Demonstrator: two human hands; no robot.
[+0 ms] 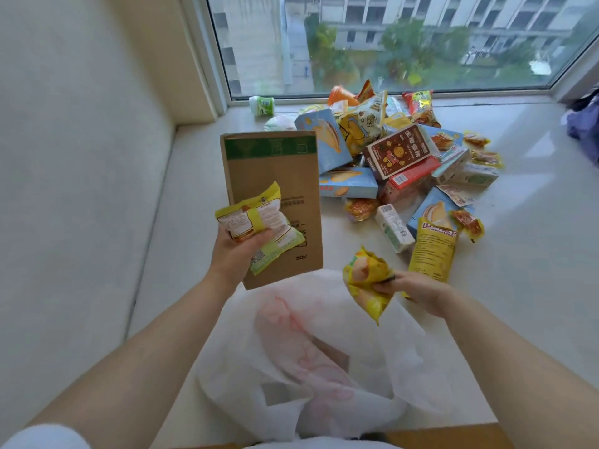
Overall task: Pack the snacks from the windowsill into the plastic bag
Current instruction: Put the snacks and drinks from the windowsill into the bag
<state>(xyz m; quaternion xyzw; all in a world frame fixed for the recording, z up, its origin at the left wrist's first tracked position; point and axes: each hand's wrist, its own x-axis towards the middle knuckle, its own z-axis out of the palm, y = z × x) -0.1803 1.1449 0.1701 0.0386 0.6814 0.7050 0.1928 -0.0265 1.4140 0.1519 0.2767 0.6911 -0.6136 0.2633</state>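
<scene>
A white translucent plastic bag (311,348) with red print lies crumpled on the windowsill in front of me. My left hand (238,254) grips two yellow-green snack packets (256,222) above the bag's far left side. My right hand (418,291) pinches a yellow snack packet (368,280) over the bag's right edge. A heap of snack boxes and packets (398,153) lies further back on the sill, near the window.
A flattened brown cardboard box (275,176) stands on the windowsill (534,238) behind my left hand. A small green-white cup (262,105) sits by the window frame. Dark purple fabric (583,124) lies at the far right. A wall closes off the left.
</scene>
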